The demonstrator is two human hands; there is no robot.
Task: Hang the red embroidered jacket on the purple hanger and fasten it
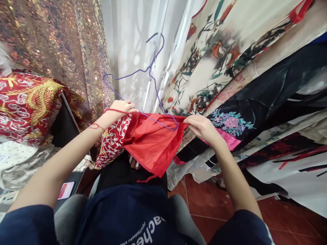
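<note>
A red garment (155,146) with a plain shiny lining hangs stretched between my two hands above my lap. Silver and gold embroidery covers its left part, and a thin red cord trails from its lower corner. My left hand (124,108) grips the upper left edge, a red cord running across its wrist. At the upper right edge, my right hand (200,126) pinches the fabric between thumb and fingers. A purple wire hanger (150,69) lies with its lower bar across the front of the garment, hook pointing up and away. Its left lower end passes close behind my left fingers.
Sequined fabric (63,41) and a white curtain (130,34) hang ahead. Several garments, including a floral white one (204,64) and a black embroidered one (270,85), crowd the right. At left, red-gold cloth (30,105) drapes over a chair; a phone (66,190) lies nearby.
</note>
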